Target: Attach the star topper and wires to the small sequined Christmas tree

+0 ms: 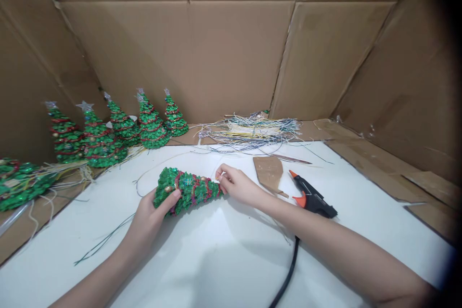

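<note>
A small green Christmas tree [193,191] lies on its side above the white tabletop, its narrow tip toward the right. Red garland winds around it, with gold balls and a small blue decoration. My left hand [153,209] is closed around the wide base, thumb on top. At the tip, the fingers of my right hand [231,182] are pinched together beside the tree. Whatever is between them is too small to make out. No star shows on this tree's tip. Green wires [104,239] stretch out on the table to the left of my left wrist.
Several finished-looking trees with stars [153,122] stand at the back left; another tree [27,183] lies at the left edge. Bundled wires [256,131] lie along the back. A cardboard scrap [269,173] and a corded black glue gun [312,197] are right. Cardboard walls [238,53] enclose the table.
</note>
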Available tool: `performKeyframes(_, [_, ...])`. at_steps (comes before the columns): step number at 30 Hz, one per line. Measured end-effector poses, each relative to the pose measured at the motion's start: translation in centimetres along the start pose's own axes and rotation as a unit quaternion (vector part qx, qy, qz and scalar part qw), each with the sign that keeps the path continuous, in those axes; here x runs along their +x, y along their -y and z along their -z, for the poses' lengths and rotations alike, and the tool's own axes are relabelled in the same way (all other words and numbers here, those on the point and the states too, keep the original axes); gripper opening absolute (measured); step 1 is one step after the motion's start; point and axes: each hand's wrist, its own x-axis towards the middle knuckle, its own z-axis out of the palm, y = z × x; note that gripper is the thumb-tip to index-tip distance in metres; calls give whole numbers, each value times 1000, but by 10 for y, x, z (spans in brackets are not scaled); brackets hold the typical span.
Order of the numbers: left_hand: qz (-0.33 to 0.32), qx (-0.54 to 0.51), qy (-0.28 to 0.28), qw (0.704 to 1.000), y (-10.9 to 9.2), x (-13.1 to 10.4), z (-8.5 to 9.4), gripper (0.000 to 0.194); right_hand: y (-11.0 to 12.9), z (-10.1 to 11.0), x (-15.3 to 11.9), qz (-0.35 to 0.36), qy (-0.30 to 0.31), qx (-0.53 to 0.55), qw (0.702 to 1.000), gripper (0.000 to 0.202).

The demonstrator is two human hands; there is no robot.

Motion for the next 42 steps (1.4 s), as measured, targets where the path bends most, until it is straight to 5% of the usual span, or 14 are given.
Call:
performKeyframes(12, [45, -45, 34, 997, 2, 0, 1, 47, -9, -12, -1, 67, -93, -49, 992, 10])
performKeyframes(25, [27, -12, 26, 999, 2, 0, -1, 45, 2, -11, -7, 10, -91, -79, 993, 10])
performKeyframes(32, [17, 55, 5, 998, -4, -5, -2, 46, 4, -12, -12, 37, -99, -98, 990, 12])
performKeyframes(42, [10, 66, 15, 998, -6, -7, -4, 46, 16, -13, -21, 36, -71, -229, 970, 13])
